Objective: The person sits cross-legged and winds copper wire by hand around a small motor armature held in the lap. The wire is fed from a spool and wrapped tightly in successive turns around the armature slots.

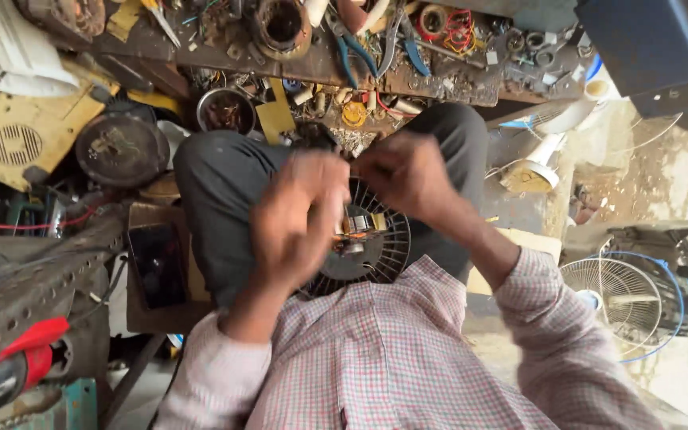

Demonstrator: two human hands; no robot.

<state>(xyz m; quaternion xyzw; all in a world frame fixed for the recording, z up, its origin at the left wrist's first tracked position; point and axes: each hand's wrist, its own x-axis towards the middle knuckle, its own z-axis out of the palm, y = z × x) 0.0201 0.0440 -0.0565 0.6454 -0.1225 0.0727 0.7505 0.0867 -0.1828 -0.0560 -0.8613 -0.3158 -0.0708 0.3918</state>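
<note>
1. My left hand and right hand curl around a round black fan motor on my lap (grip blurred, I cannot tell how tight).
2. The tabletop edge is near, crowded with tools.
3. A yellow flat box lies left.

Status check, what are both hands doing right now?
Left hand and right hand both on the fan motor in the lap. Grip blurred. Cluttered workbench ahead, nothing blocking.
</note>
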